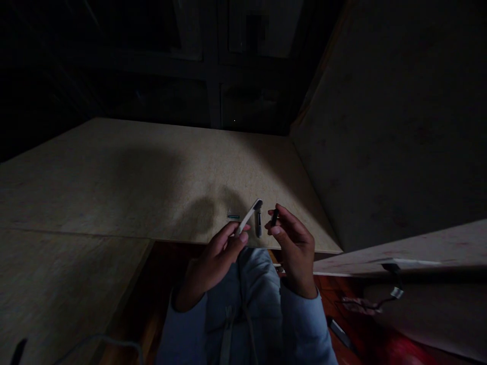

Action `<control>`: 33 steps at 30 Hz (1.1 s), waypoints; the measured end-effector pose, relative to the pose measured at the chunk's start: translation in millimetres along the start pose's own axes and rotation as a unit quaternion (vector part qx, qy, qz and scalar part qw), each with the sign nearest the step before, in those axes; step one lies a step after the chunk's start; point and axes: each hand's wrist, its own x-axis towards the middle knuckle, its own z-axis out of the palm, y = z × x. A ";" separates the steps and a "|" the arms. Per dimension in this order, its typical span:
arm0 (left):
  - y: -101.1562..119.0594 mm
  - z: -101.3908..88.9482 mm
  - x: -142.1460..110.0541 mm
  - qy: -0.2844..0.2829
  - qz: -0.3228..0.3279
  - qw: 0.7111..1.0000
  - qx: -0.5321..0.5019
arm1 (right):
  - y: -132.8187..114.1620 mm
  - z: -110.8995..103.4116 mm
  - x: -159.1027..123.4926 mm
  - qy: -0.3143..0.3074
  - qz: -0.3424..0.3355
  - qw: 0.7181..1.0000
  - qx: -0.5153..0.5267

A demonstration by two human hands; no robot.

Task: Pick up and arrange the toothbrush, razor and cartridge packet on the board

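My left hand [220, 253] is closed around the lower end of a slim white toothbrush-like stick [247, 219], whose rounded head has a dark patch on its underside. The stick slants up to the right above the tabletop. Between the thumb and fingers of my right hand [294, 243] is a short black cylindrical piece [274, 217], held upright and apart from the stick. A narrow black and grey object [259, 224] lies on the table between my hands. Just beyond my left fingers rests a small dark green piece [233, 217]; its kind is too dim to make out.
The pale tabletop [152, 187] ends at a front edge close to my body. A tall pale panel [388, 126] bounds it on the right, with dark window frames [215, 91] behind. A cable [102, 337] hangs at lower left; another dark cable [384, 302] is at lower right.
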 end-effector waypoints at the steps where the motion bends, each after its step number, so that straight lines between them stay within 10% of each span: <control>1: 0.7 1.8 -1.1 -0.008 0.009 1.000 -0.006 | -1.4 0.7 -0.9 -0.003 -0.008 1.000 -0.001; 23: 13.4 16.5 -4.3 0.052 0.122 0.988 0.075 | -3.5 0.4 -4.6 0.051 -0.057 0.997 -0.023; 33: 11.0 18.2 -12.2 -0.030 0.055 0.998 0.024 | 2.7 -4.7 -2.1 0.068 -0.064 0.995 -0.021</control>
